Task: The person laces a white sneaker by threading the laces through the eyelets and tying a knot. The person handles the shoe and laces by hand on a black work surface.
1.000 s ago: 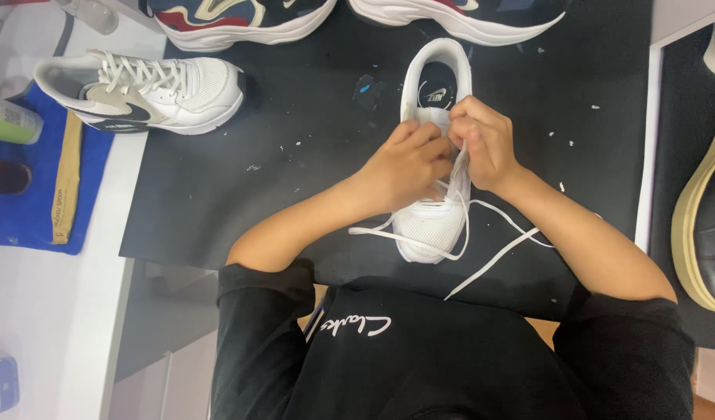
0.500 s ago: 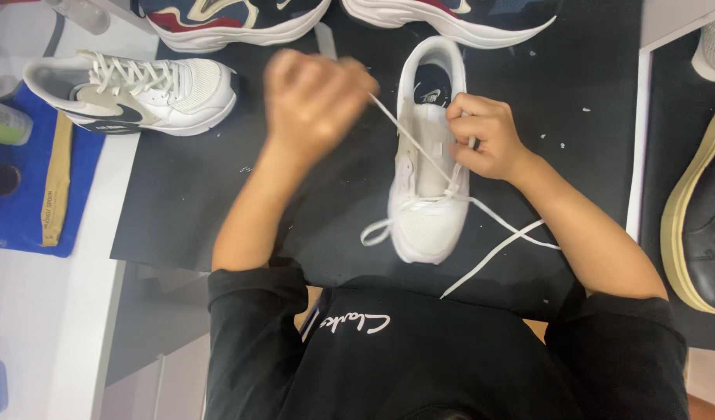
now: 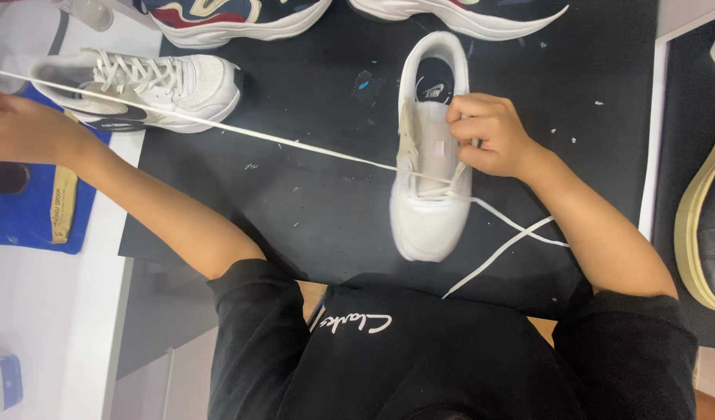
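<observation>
Lacing step, mid-pull. White sneaker [image 3: 431, 155] lies toe toward the person, near the middle of the black mat [image 3: 311, 202], a bit toward its right edge. Right hand [image 3: 486, 136] rests on the tongue area, fingers curled and pressed together on the upper near the eyelets, holding the shoe down; cannot tell if they also pinch a lace end. Left hand [image 3: 19, 128] is far out past the mat's left edge, blurred, closed around the white lace [image 3: 241, 132], which runs taut in a straight line from the lower eyelets across the mat to that hand (exact finger pinch not readable). The other lace end [image 3: 513, 241] lies slack off the shoe's right side, toward the mat's near edge.

A second white sneaker [image 3: 155, 85] sits at the mat's far left corner, already laced; two dark-and-white shoes line the far edge.

Judged next: the taut end needs feeding into the next free eyelet, which calls for slackening the pull and bringing the tip back to the shoe while the right hand steadies it.
</observation>
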